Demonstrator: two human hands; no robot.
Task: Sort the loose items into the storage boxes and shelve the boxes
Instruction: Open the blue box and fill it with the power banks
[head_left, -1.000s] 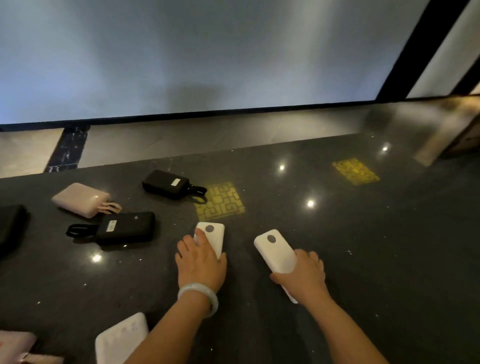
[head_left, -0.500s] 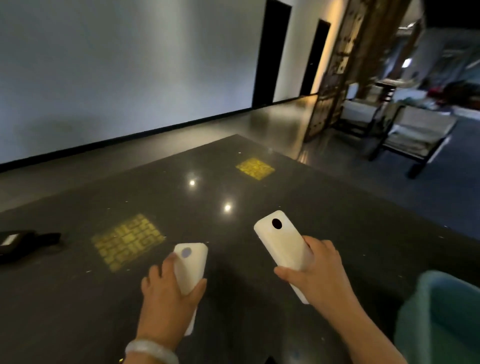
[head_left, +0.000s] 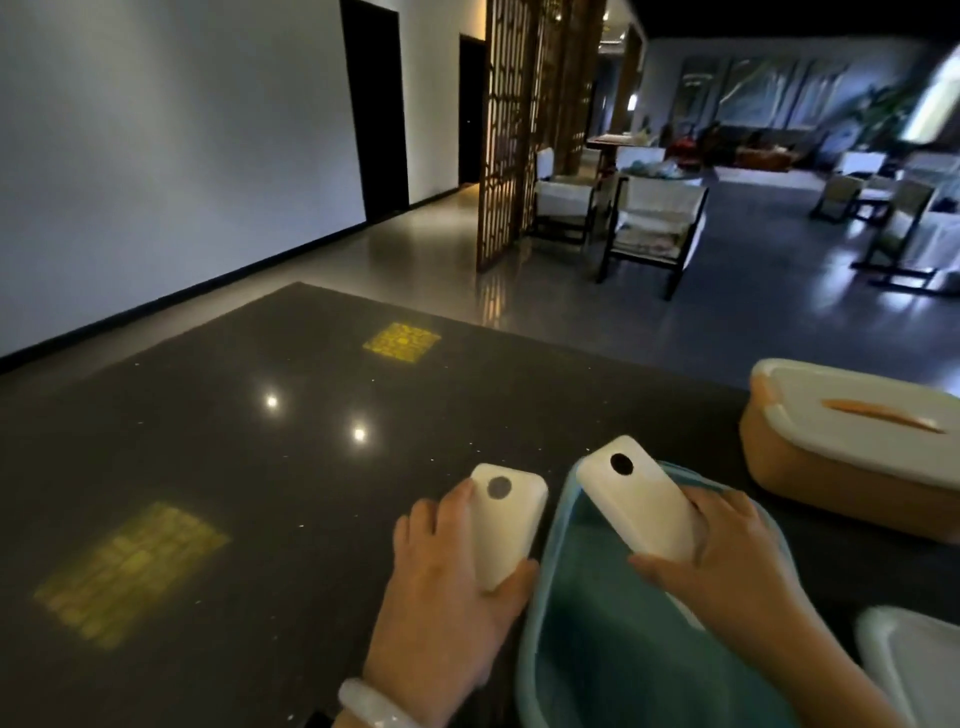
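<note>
Power banks are held, one in each hand, so that both can be put away in one go. The right white power bank (head_left: 641, 506) is gripped by the right hand (head_left: 722, 566), with the thumb under its near end and the fingers curled along its far side. It is held tilted over the open teal box (head_left: 582, 670), so it looks ready to be dropped in. The left white power bank (head_left: 506, 522) is gripped by the left hand (head_left: 447, 587), with fingers on its left side and the thumb on its right. It is held just left of the teal box's rim, above the dark table (head_left: 234, 467), likely waiting its turn.

To the right, farther off, an orange box (head_left: 831, 467) with a white lid is seen on the table. It is shut, so nothing can go in it yet. A white lid (head_left: 919, 660) is seen at the near right edge.

Half a second ago, only a corner of the teal box was seen at the near right, and both power banks were held over the bare table. Now the view is turned to the right, and the right power bank is over the box. The black item on the left is no longer in view.
</note>
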